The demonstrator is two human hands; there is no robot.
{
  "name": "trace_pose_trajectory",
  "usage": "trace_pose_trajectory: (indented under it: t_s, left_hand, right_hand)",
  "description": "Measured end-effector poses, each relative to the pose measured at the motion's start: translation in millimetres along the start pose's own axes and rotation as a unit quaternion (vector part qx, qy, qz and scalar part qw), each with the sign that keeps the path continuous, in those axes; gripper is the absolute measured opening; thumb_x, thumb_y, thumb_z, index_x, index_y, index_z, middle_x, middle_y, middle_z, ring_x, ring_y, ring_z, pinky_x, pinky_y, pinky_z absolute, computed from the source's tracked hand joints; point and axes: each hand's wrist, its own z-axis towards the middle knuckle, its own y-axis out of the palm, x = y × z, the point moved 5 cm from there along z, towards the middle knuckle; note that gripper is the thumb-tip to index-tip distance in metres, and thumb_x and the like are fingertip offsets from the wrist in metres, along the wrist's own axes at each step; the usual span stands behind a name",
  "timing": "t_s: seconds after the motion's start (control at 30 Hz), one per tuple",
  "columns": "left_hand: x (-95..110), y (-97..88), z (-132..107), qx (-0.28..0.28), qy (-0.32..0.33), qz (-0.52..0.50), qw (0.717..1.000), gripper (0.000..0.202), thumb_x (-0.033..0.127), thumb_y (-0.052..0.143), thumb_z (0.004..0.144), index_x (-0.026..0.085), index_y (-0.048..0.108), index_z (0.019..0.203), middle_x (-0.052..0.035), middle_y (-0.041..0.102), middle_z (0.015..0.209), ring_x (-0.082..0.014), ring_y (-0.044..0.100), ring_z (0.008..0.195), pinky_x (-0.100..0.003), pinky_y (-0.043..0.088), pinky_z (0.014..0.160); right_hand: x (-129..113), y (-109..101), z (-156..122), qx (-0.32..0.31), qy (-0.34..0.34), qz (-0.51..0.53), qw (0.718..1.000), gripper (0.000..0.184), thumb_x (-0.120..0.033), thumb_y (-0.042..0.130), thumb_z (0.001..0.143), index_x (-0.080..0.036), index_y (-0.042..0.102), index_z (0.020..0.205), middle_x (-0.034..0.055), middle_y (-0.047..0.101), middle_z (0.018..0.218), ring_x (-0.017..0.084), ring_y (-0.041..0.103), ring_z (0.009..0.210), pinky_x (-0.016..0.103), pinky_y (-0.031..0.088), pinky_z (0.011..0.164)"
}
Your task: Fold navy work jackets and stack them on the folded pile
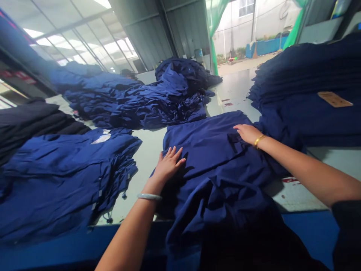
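A navy blue garment [214, 165] lies spread on the pale table [146, 150] in front of me, its near part bunched up and hanging over the table's front edge. My left hand [168, 164] rests flat on the garment's left side, fingers stretched out and apart; a pale bangle is on that wrist. My right hand [247, 133] lies palm down on the garment's upper right part, beside a pocket-like seam, fingers flat. A gold bracelet is on that wrist.
A pile of blue garments [64, 177] lies at the left with a white label on top. A crumpled blue heap [158, 98] fills the table's far middle. A tall folded stack [310, 90] with a brown tag [334, 99] stands at the right. Dark fabric [31, 120] is far left.
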Motion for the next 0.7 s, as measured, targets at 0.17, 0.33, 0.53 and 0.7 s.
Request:
trace_pose_trajectory:
  t_s: [0.17,0.33,0.53,0.7]
  left_hand:
    - [17,10.7,-7,-0.039,-0.036,0.026,0.998,0.069,0.062,0.028,0.110,0.032,0.026,0.173,-0.0124,0.022,0.180,-0.0362,0.015,0.167,-0.076,0.010,0.127]
    - [17,18.8,-6,-0.051,-0.043,0.034,0.997,0.067,0.058,0.028,0.111,0.035,0.021,0.173,-0.0099,0.019,0.180,-0.0345,0.014,0.168,-0.075,0.013,0.127]
    - [16,16.5,-4,-0.063,-0.036,0.044,0.996,0.066,0.056,0.028,0.112,0.034,0.020,0.173,-0.0097,0.018,0.181,-0.0339,0.013,0.168,-0.075,0.012,0.128]
    - [34,-4.6,3,-0.051,-0.021,0.053,0.997,0.068,0.058,0.031,0.111,0.033,0.020,0.173,-0.0137,0.014,0.180,-0.0373,0.010,0.167,-0.079,0.008,0.125]
  right_hand:
    - [13,21,17,-0.004,0.055,0.007,0.998,0.038,-0.022,0.073,0.093,-0.016,0.073,0.130,0.0179,0.075,0.131,0.029,0.070,0.124,0.042,0.051,0.110]
    - [28,20,22,0.049,0.071,0.029,0.996,0.032,-0.013,0.052,0.100,-0.018,0.073,0.125,0.0123,0.074,0.126,0.022,0.069,0.117,0.035,0.052,0.106]
    - [23,17,15,0.056,0.090,0.011,0.994,0.033,-0.012,0.057,0.097,-0.014,0.076,0.124,0.0201,0.069,0.130,0.029,0.073,0.105,0.040,0.056,0.099]
    - [-21,9,-14,0.068,-0.087,-0.049,0.993,0.047,-0.036,0.055,0.107,-0.029,0.063,0.152,0.0117,0.036,0.175,0.034,0.038,0.158,0.057,0.027,0.130]
